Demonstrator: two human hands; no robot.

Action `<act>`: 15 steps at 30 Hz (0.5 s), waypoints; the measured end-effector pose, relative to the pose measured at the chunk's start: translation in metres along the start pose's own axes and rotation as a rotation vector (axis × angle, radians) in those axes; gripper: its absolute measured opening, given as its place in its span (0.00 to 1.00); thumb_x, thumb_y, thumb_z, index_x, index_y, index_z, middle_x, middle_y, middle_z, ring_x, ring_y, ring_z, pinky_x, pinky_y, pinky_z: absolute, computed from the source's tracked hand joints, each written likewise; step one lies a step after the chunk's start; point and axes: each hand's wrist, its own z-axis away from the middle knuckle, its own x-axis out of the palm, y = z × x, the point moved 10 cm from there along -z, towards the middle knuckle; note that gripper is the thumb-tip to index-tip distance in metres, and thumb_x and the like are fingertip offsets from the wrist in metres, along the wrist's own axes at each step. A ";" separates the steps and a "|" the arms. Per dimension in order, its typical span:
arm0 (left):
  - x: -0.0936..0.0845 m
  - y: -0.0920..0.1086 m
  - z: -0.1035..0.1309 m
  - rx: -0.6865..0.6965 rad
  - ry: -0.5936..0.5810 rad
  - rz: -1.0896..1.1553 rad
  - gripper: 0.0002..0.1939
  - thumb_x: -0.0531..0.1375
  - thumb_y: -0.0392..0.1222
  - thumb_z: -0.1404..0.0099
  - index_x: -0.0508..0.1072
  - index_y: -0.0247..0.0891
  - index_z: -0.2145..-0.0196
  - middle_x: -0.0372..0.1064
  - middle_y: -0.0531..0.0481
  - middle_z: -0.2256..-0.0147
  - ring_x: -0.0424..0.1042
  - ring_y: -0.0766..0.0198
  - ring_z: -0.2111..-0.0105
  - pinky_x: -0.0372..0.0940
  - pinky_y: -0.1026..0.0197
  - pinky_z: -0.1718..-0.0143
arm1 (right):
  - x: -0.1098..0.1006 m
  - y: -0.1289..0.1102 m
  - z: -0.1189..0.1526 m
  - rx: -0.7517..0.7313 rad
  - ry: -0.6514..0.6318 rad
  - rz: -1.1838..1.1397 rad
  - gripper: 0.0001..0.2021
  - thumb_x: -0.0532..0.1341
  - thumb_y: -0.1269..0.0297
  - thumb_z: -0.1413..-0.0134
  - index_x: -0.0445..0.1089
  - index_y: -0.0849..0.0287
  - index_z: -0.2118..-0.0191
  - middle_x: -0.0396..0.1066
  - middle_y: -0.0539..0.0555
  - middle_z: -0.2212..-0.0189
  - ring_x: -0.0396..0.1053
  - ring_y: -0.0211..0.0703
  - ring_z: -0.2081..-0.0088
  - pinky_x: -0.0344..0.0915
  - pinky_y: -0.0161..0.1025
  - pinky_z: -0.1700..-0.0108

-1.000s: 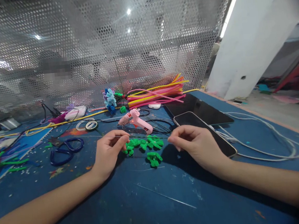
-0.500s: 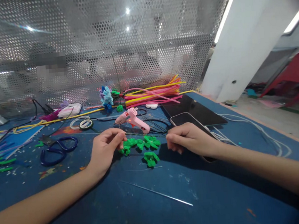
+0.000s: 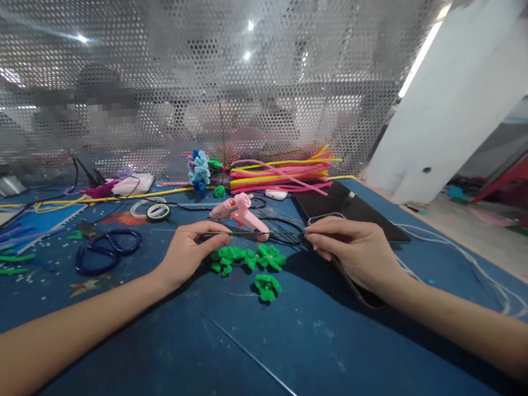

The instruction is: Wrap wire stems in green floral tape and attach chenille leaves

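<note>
A thin dark wire or stem (image 3: 267, 232) stretches between my two hands above the table. My left hand (image 3: 194, 248) pinches its left end, fingers closed. On the right, my right hand (image 3: 349, 246) pinches the other end between thumb and fingers. Below the wire lie several green fuzzy flower shapes (image 3: 271, 256), with a separate green one (image 3: 267, 287) nearer to me. Just behind the wire rests a pink glue gun (image 3: 242, 212) with a small red light. A thin metal rod (image 3: 264, 367) lies on the table in front.
Blue-handled scissors (image 3: 106, 249) and a tape roll (image 3: 158, 212) lie left. Behind are a blue flower bunch (image 3: 199, 173) and pink and yellow stems (image 3: 280, 175). A black tablet (image 3: 353, 212), a phone (image 3: 362, 294) and white cables (image 3: 462, 248) are right.
The dark wire now spans both hands. My right hand has turned and its fingertips reach further out. The view has shifted, and the metal rod appears steeper and lower.
</note>
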 end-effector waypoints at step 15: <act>-0.003 0.006 0.004 0.065 0.032 0.095 0.10 0.65 0.41 0.53 0.75 0.36 0.72 0.71 0.52 0.76 0.68 0.67 0.75 0.64 0.66 0.72 | 0.024 -0.004 0.002 0.130 -0.182 0.238 0.22 0.53 0.49 0.49 0.64 0.60 0.84 0.59 0.48 0.88 0.55 0.30 0.85 0.52 0.30 0.83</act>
